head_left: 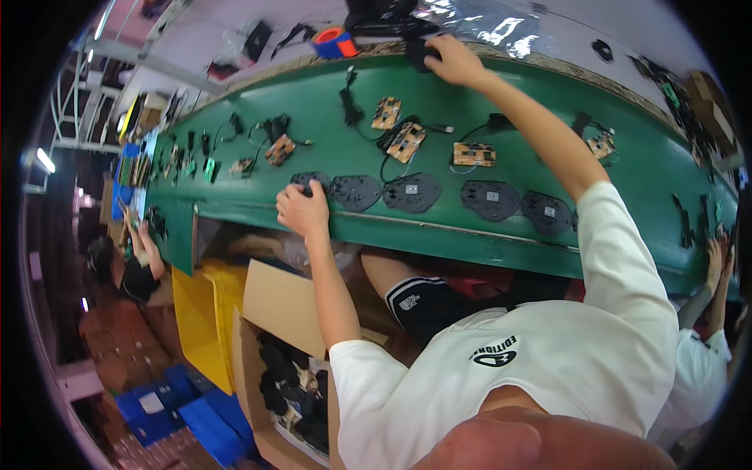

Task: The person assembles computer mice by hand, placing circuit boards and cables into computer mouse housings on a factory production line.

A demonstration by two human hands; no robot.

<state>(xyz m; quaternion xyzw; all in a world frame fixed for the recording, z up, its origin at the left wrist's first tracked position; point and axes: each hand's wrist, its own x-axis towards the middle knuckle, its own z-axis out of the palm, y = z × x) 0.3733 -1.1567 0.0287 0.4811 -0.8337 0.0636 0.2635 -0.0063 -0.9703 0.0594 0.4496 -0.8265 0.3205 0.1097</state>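
My left hand is at the near edge of the green belt, its fingers closed on the leftmost black plastic base plate. Right of it lies a row of similar plates, among them one with a small pale square. My right arm stretches across to the far edge, where my right hand grips a dark black plastic piece; its shape is partly hidden by the fingers. Between the hands lie tan circuit boards with black cables, such as one board and another board.
An orange and blue tape roll and clear plastic film sit beyond the belt. Below stand an open carton of dark parts and a yellow bin. Co-workers sit at left and right.
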